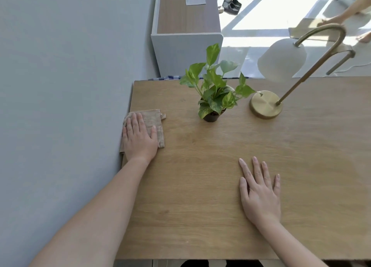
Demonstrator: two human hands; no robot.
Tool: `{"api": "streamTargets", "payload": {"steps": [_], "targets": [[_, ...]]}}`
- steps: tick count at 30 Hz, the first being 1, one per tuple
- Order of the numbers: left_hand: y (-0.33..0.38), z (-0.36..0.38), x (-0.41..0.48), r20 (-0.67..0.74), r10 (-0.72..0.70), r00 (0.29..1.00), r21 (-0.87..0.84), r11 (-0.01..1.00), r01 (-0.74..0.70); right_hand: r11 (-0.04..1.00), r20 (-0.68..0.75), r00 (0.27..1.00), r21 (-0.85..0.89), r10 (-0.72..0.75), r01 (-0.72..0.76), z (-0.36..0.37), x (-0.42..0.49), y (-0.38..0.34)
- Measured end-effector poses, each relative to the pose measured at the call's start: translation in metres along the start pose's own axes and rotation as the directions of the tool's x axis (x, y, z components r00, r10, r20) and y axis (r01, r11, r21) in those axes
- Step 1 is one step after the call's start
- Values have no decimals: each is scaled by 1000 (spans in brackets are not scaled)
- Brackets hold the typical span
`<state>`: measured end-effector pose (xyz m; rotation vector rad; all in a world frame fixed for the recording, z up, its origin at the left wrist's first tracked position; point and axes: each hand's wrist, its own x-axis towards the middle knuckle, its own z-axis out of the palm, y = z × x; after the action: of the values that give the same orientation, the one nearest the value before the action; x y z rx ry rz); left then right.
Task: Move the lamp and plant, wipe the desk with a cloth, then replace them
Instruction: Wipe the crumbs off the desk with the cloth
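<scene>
Left grip point(139, 137) flat on cloth point(152, 119) at 9 o'clock, holding nothing; right grip point(260, 194) splayed empty on worktop point(200, 166) at 5.

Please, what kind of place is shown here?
Probably a home room or bedroom: a wooden desk against a wall, with a potted plant and lamp, and shoes on the floor beyond.

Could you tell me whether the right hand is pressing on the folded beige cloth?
No, the right hand lies flat on the bare wooden desk, while the left hand presses the folded beige cloth.
</scene>
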<state>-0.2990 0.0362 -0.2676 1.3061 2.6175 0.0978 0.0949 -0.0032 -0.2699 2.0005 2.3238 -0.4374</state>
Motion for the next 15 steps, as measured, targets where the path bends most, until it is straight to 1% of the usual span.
{"api": "streamTargets", "payload": {"steps": [4,6,11,15], "targets": [[21,2,23,4,-28,1000,3,1000,28,1000,0,1000,-11,12,-12,1,5,-1],[32,4,23,9,-16,1000,2,1000,16,1000,3,1000,-12,15,-15,1,6,0],[78,18,-10,33,205,978,14,978,-206,1000,4,1000,7,17,-17,-1,6,-1],[102,28,-57,49,302,952,-1,953,-302,1000,8,1000,0,22,-22,-4,4,2]]}}
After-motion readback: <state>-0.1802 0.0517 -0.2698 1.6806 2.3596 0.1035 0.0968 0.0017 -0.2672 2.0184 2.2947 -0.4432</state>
